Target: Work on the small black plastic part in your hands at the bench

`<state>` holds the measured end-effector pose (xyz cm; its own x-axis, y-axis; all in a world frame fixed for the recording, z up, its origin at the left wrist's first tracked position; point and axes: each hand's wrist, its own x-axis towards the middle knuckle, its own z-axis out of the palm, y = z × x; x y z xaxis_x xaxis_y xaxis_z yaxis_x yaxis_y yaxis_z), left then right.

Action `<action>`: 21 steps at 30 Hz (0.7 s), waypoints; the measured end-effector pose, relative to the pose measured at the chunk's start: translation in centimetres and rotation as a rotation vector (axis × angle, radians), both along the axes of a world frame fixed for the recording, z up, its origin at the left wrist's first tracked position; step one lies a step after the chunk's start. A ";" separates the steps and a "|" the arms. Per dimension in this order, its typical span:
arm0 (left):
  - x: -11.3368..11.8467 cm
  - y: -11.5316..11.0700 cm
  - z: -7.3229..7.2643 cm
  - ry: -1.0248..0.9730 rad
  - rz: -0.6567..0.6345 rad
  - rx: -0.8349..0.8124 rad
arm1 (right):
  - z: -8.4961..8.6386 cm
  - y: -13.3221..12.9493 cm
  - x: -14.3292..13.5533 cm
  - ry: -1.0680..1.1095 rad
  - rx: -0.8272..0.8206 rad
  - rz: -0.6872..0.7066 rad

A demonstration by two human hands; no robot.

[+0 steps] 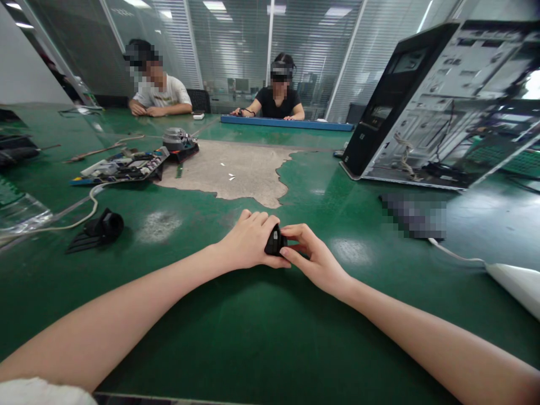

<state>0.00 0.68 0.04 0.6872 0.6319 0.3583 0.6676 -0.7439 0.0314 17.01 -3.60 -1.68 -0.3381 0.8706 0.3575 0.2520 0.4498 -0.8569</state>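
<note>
A: State the position of the black object (pixel 274 241).
B: It is at the centre of the scene, between the two hands, over the green tabletop (pixel 261 337). Contact with the surface cannot be determined.

A: State of the hands?
B: The left hand (pixel 250 241) is closed around the object from the left. The right hand (pixel 316 256) grips its right end between thumb and fingertips. The left fingers obscure part of the object.

A: List the surrounding items.
B: Left: a black strap (pixel 105 226), with a clear bottle (pixel 25 212) at the edge of view. Beyond the strap: a circuit board (pixel 122 167). Far side of the hands: a pale patch (pixel 236 169) bearing white scraps.

A: Obstructions?
B: Far right, an open computer case (pixel 405 107) stands tilted in view, blocking the background. A blurred dark item (pixel 415 216) lies on its near side. Two people sit beyond the far edge.
</note>
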 end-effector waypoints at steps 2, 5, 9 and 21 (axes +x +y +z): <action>0.0 0.1 0.0 0.001 0.001 0.001 | 0.0 0.0 0.0 -0.011 -0.026 0.003; 0.1 0.1 0.0 0.004 0.000 -0.002 | -0.1 0.0 0.0 -0.019 -0.064 0.016; 0.0 0.1 0.0 0.004 -0.003 -0.003 | 0.0 -0.1 0.1 -0.023 -0.054 0.042; 0.1 0.0 0.2 0.000 0.002 -0.024 | 0.0 -0.2 0.1 -0.053 0.023 -0.015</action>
<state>0.10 0.64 0.19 0.6859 0.6421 0.3426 0.6693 -0.7413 0.0493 17.09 -3.77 -1.72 -0.3437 0.8675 0.3596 0.3035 0.4649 -0.8317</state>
